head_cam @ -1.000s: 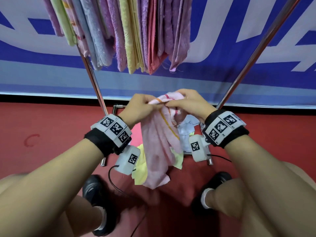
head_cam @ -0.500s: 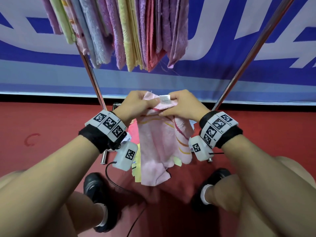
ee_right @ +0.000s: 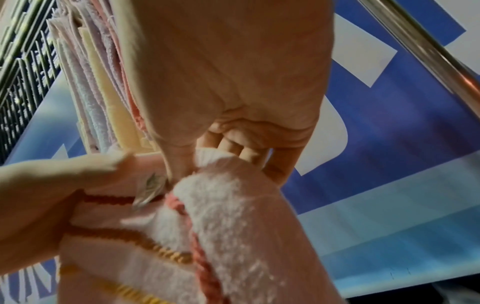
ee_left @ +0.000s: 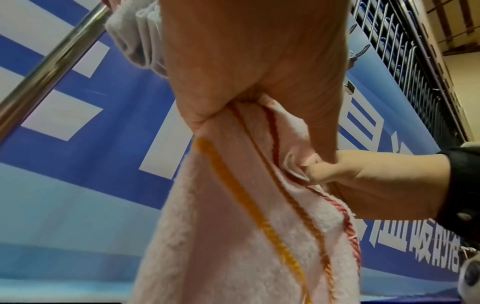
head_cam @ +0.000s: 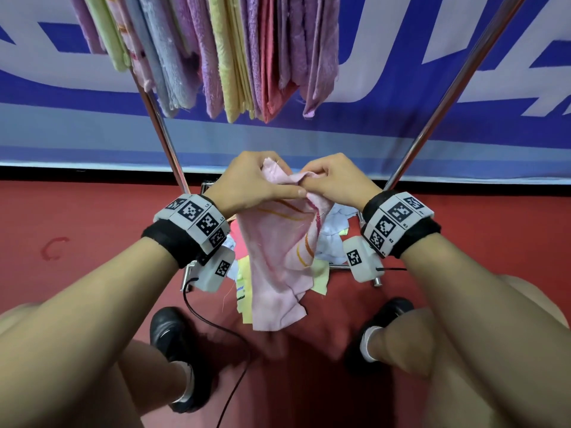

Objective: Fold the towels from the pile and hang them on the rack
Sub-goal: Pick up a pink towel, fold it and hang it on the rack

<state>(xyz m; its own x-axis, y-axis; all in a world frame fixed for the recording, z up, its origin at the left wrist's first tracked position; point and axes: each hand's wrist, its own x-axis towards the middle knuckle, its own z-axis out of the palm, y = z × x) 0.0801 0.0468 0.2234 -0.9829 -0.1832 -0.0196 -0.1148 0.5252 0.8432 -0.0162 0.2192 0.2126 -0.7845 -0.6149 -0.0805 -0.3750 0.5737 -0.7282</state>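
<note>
A pink towel (head_cam: pixel 278 257) with orange and red stripes hangs between my two hands above the pile. My left hand (head_cam: pixel 256 183) grips its upper edge, thumb laid across the cloth. My right hand (head_cam: pixel 333 180) pinches the same edge just to the right, almost touching the left. In the left wrist view the pink towel (ee_left: pixel 233 236) runs down from my left hand (ee_left: pixel 249 98). In the right wrist view my right hand (ee_right: pixel 228 127) has its fingers curled over the pink towel (ee_right: pixel 233 216). Folded towels (head_cam: pixel 222 54) hang on the rack above.
Two slanted metal rack poles (head_cam: pixel 160 128) (head_cam: pixel 445 97) stand either side of my hands. A pile of white and yellow towels (head_cam: pixel 332 242) lies on the rack's base behind the pink one. Red floor, my black shoes (head_cam: pixel 168 335) and a cable (head_cam: pixel 216 325) are below. A blue banner (head_cam: pixel 401 118) is behind.
Both hands have shifted along the towel's top edge and bunched it between them. The white label seen half a second ago is out of sight, and the towel has turned.
</note>
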